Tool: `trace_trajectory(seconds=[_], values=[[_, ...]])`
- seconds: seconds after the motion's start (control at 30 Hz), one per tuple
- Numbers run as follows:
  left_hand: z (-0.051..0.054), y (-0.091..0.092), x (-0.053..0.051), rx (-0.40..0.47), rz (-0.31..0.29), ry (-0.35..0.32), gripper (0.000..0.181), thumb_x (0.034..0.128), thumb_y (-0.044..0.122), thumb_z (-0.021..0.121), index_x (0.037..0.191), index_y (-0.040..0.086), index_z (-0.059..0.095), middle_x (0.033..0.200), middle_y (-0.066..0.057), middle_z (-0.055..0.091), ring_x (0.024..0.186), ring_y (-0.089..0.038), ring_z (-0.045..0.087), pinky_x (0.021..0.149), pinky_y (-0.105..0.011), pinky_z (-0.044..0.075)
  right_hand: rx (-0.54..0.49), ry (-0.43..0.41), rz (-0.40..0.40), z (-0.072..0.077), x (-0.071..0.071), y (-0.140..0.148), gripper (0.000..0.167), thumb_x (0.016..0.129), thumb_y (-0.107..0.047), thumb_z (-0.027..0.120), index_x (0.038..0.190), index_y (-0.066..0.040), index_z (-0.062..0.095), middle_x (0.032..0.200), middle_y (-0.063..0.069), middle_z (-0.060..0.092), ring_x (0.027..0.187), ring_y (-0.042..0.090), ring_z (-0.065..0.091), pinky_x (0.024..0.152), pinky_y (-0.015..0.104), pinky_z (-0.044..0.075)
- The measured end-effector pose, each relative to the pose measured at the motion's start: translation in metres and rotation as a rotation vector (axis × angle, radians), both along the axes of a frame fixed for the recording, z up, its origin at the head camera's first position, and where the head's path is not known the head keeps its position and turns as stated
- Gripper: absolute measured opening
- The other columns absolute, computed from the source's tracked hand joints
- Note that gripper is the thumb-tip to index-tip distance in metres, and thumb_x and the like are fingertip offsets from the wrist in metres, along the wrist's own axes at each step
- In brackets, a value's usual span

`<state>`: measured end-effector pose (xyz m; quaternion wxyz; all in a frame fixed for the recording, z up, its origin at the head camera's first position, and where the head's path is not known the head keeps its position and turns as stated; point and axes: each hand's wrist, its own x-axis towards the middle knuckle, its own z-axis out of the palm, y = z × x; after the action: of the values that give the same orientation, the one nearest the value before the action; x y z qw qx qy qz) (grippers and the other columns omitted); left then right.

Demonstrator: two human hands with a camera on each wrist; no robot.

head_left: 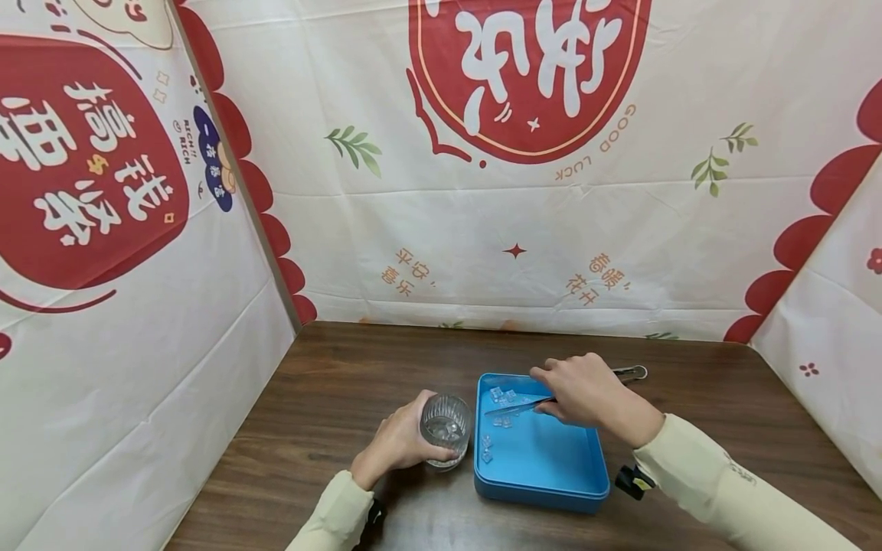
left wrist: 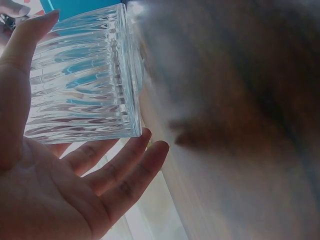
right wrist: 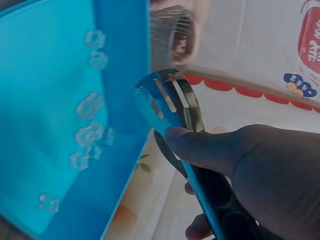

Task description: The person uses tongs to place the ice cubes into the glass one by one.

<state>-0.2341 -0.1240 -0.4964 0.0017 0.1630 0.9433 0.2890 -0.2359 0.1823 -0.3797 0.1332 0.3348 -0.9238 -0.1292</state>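
Glass cup [head_left: 445,417], gripped by left hand [head_left: 402,438] just beside the tray's [head_left: 551,455] left edge, looks slick, breakable, best held round its ribbed sides; right hand [head_left: 586,389] pinches likely springy tongs [right wrist: 175,114] above light, slippery-looking cubes [head_left: 496,394].

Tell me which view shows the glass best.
Left wrist: the glass is largest there, its ribbed wall close up. The head view shows it smaller, from above, in the left hand. The right wrist view shows it small, past the blue box.
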Motion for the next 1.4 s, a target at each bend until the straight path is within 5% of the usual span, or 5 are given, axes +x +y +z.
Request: trace_trajectory(seconds=[0.83, 1.4], values=[[0.001, 0.000, 0.000, 0.002, -0.003, 0.002, 0.093, 0.0590, 0.057, 0.089, 0.134, 0.019, 0.048, 0.113, -0.004, 0.067, 0.099, -0.025, 0.064, 0.076, -0.047, 0.049, 0.066, 0.095, 0.085, -0.048, -0.009, 0.029, 0.048, 0.076, -0.062, 0.074, 0.099, -0.019, 0.073, 0.076, 0.004, 0.066, 0.051, 0.015, 0.058, 0.043, 0.023, 0.039], [0.000, -0.002, 0.000, 0.016, -0.005, 0.002, 0.092, 0.0596, 0.058, 0.089, 0.132, 0.019, 0.048, 0.113, -0.003, 0.067, 0.098, -0.023, 0.064, 0.075, -0.045, 0.049, 0.076, 0.120, 0.127, -0.046, -0.004, 0.020, 0.044, 0.074, -0.059, 0.077, 0.095, -0.020, 0.072, 0.076, 0.002, 0.067, 0.052, 0.015, 0.058, 0.043, 0.021, 0.033]])
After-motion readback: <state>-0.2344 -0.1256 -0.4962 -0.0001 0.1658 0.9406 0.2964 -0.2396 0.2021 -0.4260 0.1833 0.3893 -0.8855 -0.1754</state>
